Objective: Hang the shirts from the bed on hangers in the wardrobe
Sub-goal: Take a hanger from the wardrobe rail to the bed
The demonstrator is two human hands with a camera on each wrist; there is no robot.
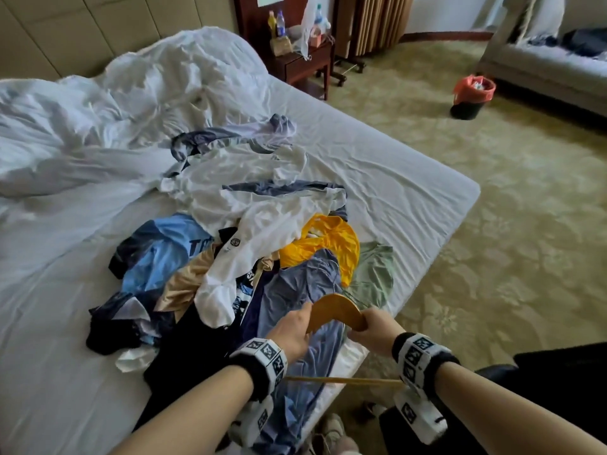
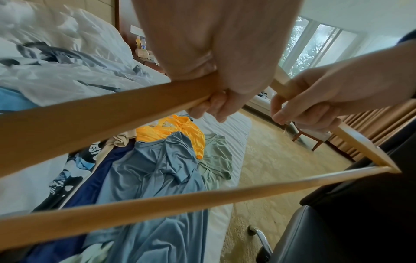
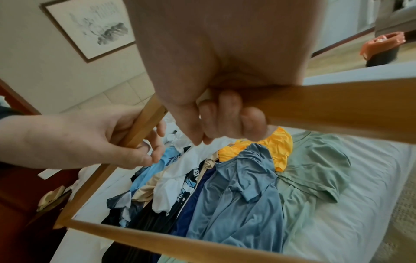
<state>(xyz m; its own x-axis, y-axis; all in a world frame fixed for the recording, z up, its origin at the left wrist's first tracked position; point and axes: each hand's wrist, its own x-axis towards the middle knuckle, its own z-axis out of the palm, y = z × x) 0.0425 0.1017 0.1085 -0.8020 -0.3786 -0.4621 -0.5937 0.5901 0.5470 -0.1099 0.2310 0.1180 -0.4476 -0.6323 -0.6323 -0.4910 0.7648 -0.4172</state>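
Early stage: a wooden hanger point(image 1: 335, 310) is being gripped by both hands, no shirt on it yet.
Left hand point(image 1: 292, 333) and right hand point(image 1: 374, 330) are curled round its shoulders, lower centre; shirts point(image 1: 230, 244) are lying piled mid-frame on the bed point(image 1: 394, 178). Wardrobe not in view. Bed edge is running lower right, open carpet point(image 1: 509, 224) beyond.

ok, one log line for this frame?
phase: hanger prep | left hand: grips wooden hanger | right hand: grips hanger | blue shirt: on bed, unhung

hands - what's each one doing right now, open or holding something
Left hand: closed on the wooden hanger, gripping its left arm.
Right hand: closed on the same hanger, gripping its right arm.
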